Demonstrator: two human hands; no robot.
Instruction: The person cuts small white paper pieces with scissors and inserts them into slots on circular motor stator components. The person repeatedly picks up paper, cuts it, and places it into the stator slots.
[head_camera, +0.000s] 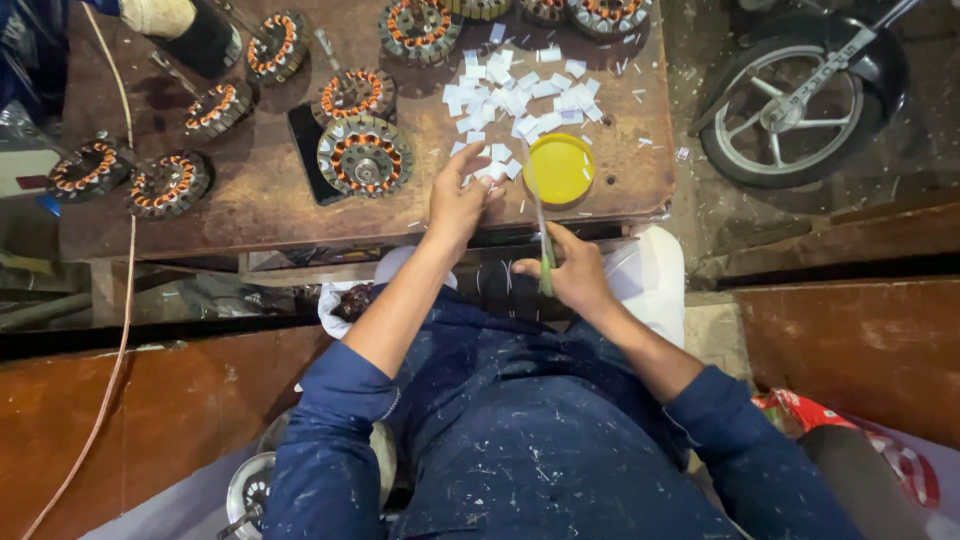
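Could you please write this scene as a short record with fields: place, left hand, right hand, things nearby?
place: brown worktable, seen from above
left hand: left hand touching small white paper pieces at the table edge
right hand: right hand holding scissors, blades pointing toward the table
things nearby: yellow lid; round motor cores with copper windings; dark phone; motorcycle wheel on the floor

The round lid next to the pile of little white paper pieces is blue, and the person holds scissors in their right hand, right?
Not quite: the head view shows the round lid is yellow, not blue. It does lie beside the white paper pieces, and the right hand does hold scissors.
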